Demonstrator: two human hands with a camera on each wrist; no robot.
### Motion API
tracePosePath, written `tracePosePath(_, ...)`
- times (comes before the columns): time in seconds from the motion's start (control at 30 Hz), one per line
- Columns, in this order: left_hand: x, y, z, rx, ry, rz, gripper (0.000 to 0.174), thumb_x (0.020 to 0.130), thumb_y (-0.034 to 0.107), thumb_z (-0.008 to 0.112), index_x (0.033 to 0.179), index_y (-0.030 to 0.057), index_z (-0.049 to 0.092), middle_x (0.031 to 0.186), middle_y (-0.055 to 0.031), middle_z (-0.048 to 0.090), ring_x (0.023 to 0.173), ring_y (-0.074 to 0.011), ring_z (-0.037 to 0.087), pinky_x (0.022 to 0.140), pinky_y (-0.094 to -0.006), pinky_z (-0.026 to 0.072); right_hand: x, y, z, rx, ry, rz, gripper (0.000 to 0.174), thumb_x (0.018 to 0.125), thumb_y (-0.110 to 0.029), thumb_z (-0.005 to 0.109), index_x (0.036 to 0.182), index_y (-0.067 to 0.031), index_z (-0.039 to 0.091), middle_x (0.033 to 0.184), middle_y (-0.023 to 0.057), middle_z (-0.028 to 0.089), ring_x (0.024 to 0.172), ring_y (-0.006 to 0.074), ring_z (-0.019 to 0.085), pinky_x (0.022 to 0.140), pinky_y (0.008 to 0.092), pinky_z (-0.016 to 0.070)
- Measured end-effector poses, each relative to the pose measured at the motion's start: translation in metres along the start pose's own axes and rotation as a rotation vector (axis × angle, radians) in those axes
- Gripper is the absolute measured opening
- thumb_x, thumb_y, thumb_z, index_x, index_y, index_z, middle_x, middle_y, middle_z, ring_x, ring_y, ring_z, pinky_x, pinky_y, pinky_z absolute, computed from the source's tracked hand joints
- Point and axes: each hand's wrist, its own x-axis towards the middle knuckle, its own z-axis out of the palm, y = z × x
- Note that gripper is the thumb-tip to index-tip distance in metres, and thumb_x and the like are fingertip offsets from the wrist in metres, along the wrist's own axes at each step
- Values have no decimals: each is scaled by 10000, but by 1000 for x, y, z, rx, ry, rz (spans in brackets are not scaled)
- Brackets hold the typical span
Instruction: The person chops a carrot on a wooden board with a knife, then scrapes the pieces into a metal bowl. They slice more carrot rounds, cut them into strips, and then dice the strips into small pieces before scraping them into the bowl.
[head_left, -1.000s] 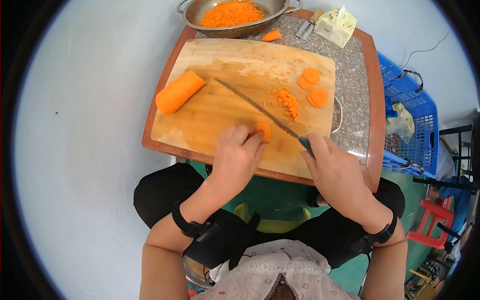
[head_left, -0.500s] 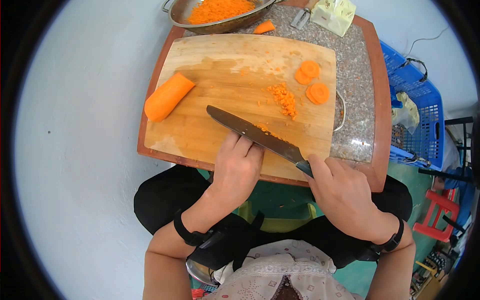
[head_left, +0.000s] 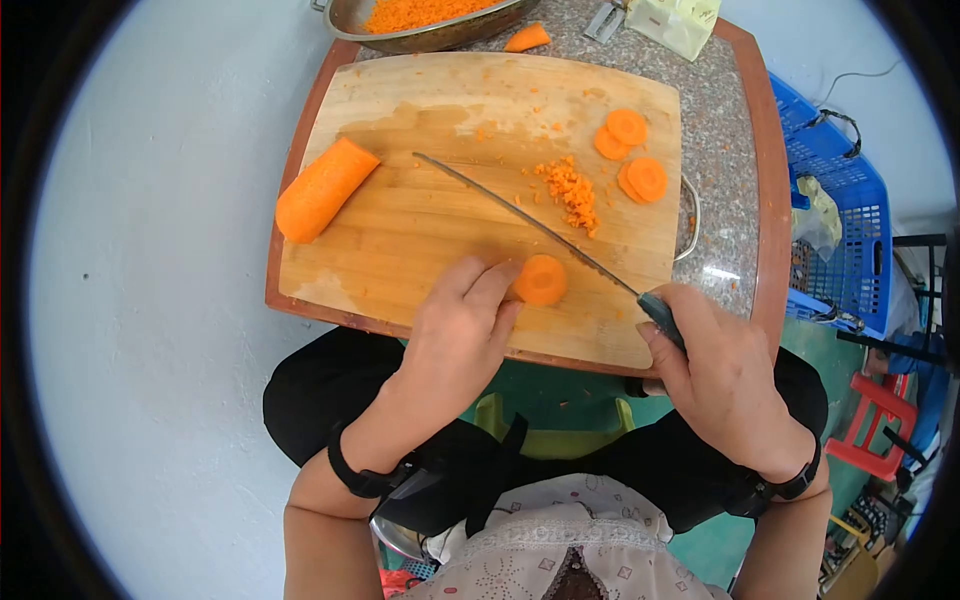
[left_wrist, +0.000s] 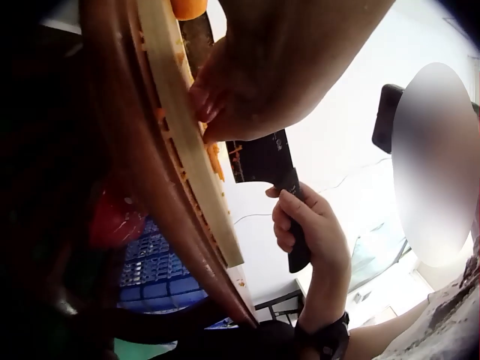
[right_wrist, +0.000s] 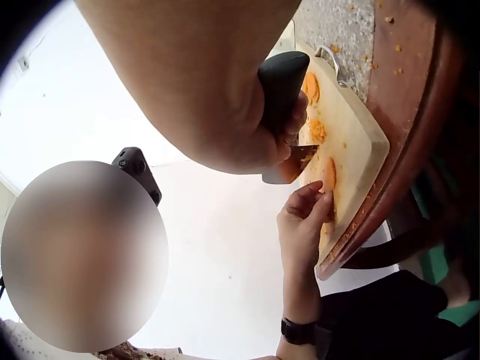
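Orange slice [head_left: 541, 279]: lies flat on the cutting board [head_left: 400, 250], near its front edge, whole and uncovered; half a second ago the blade lay broadside over it and hid it.
Left hand [head_left: 455, 335]: fingers nearly straight, tips touching the slice's left rim and steadying it; nothing is gripped; it has hardly moved.
Right hand [head_left: 725, 375]: wrapped tight round the dark handle of the knife [head_left: 530, 225]; the wrist view shows fingers and thumb closed all the way about it.
Blade: now turned up on its edge, running slantwise from my grip toward the board's middle, just behind the slice; whether the edge touches the wood I cannot tell.
What that means: I judge the flat pass is over and the blade stands free of the slice; no cut through it shows yet.
Around: carrot chunk [head_left: 325, 190] at the board's left; minced carrot [head_left: 570, 190] and a few rounds [head_left: 630, 150] on the far right; a bowl [head_left: 440, 25] of mince beyond the board, on the stone-topped table [head_left: 720, 150].
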Motion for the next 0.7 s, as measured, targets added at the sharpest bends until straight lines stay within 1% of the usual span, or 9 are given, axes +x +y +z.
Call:
tracePosePath(0.03,-1,-1,3,22,0,-13,250,739,-19,698,980,-30,634,892,-161,566,842,-318,597,680,-361,492,0,0,1,11,-3,-7,177,864,-115,625,894,-34,471,695,136,544,580,326,577,491,411,449)
tracePosePath(0.13,-5,0,11,147,76,86,248,730,-7,713,962,-20,628,904,-153,558,821,-317,592,675,-358,489,-3,-2,3,-19,-28,-13,178,857,-117,631,891,-38,474,693,131,542,580,323,583,493,415,449)
tracePosePath(0.23,-3,5,13,120,170,192,274,705,12,733,960,-12,634,917,-147,567,822,-309,583,703,-369,487,-4,0,-1,11,-22,16,161,856,-112,629,882,-43,486,692,126,549,584,326,585,498,418,449)
tracePosePath(0.33,1,16,19,147,187,377,311,685,24,739,973,-24,631,953,-143,580,846,-305,568,753,-381,481,0,8,-7,-23,-10,-25,153,857,-118,627,871,-43,494,689,129,563,593,334,589,504,420,450)
tracePosePath(0.43,5,16,36,220,151,300,306,710,17,690,1004,-41,629,995,-145,595,910,-305,565,784,-382,472,2,13,-6,-6,-32,-19,153,860,-131,625,876,-38,504,691,138,578,603,341,594,507,423,450)
tracePosePath(0.53,13,12,31,358,83,365,299,728,12,632,1021,-47,629,998,-143,600,939,-299,563,775,-368,470,2,17,-3,-9,-16,-17,160,862,-141,624,889,-35,507,696,145,587,608,346,599,510,424,453)
tracePosePath(0.63,16,8,17,423,68,440,343,716,48,569,1028,-83,619,952,-160,594,939,-281,550,837,-389,436,-1,16,-3,8,-11,-6,149,861,-132,622,891,-37,511,687,137,579,611,335,600,511,417,456)
tracePosePath(0.7,13,6,12,398,39,437,325,712,41,569,1010,-75,624,948,-160,595,943,-286,552,836,-388,448,-3,17,0,-17,15,-54,144,843,-116,627,889,-44,512,672,124,561,600,319,598,506,409,460)
